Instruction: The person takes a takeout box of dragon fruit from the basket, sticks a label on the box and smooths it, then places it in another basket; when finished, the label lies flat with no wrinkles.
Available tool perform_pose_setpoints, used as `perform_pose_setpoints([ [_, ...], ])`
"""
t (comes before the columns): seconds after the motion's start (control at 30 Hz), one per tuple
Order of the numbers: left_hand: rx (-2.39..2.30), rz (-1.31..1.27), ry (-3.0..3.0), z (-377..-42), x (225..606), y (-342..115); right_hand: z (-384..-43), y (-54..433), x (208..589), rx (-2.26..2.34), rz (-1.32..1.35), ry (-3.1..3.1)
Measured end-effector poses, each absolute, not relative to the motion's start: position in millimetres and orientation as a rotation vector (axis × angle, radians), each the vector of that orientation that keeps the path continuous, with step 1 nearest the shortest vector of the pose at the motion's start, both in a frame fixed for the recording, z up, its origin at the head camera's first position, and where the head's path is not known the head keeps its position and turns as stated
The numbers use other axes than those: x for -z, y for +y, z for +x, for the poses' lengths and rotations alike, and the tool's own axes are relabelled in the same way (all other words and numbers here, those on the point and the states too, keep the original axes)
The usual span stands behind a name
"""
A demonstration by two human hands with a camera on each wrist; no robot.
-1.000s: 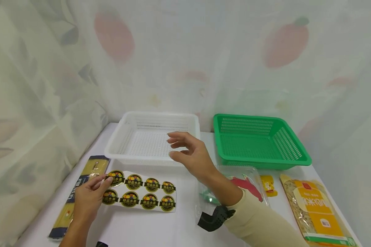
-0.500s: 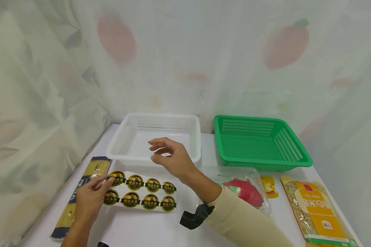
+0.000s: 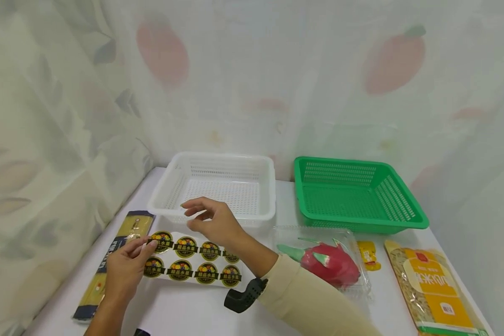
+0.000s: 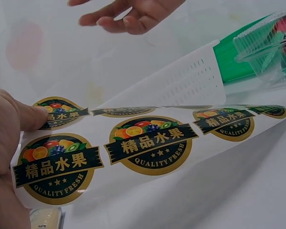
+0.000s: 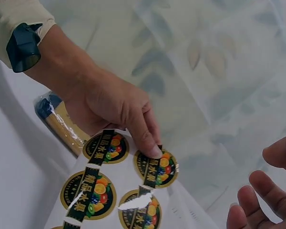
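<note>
My left hand (image 3: 126, 268) pinches the left end of a sheet of round fruit stickers (image 3: 180, 259) between thumb and fingers. In the left wrist view the sheet (image 4: 150, 145) bends slightly, its black and gold labels facing up. My right hand (image 3: 214, 221) hovers above the sheet, in front of the white basket, with fingers loosely bent and thumb apart; it holds nothing. The right wrist view has the right hand's fingertips (image 5: 264, 198) at the lower right, apart from the sheet. A red dragon fruit (image 3: 332, 266) lies in a clear plastic box (image 3: 311, 231) right of the sheet.
A white basket (image 3: 269, 214) and a green basket (image 3: 361, 224) stand at the back. On the left lies a pasta packet (image 3: 109, 266). A small yellow packet (image 3: 368, 255) and a larger orange noodle bag (image 3: 434, 287) are at the right. Curtains surround the table.
My right hand has moved left, from over the white basket toward the sticker sheet, uncovering the dragon fruit in its box. My left hand keeps its hold on the sheet.
</note>
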State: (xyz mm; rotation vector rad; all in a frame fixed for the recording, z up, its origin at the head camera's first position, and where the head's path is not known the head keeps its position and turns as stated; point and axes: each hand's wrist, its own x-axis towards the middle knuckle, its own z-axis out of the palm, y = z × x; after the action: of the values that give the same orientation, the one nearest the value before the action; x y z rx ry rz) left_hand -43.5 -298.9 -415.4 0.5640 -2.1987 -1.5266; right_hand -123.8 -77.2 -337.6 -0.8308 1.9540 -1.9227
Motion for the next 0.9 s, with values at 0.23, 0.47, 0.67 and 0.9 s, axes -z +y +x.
perform_pose_setpoints([
  [0.23,1.581,0.613,-2.196,-42.2,413.2,-297.5,-121.4,-89.2,350.5,1.888,-0.746,1.933],
  [0.47,1.546,0.542,-2.191,-47.9,431.3,-307.8,-121.7,-103.2,359.7,1.919,-0.744,1.865],
  [0.67,1.554,0.558,-2.186,-39.5,408.4,-293.2,-122.4,-111.9,365.5,1.877,-0.725,1.918],
  [0.9,1.55,0.56,-2.176,-39.1,410.2,-293.4,-121.2,-120.2,370.9,1.852,-0.689,1.939],
])
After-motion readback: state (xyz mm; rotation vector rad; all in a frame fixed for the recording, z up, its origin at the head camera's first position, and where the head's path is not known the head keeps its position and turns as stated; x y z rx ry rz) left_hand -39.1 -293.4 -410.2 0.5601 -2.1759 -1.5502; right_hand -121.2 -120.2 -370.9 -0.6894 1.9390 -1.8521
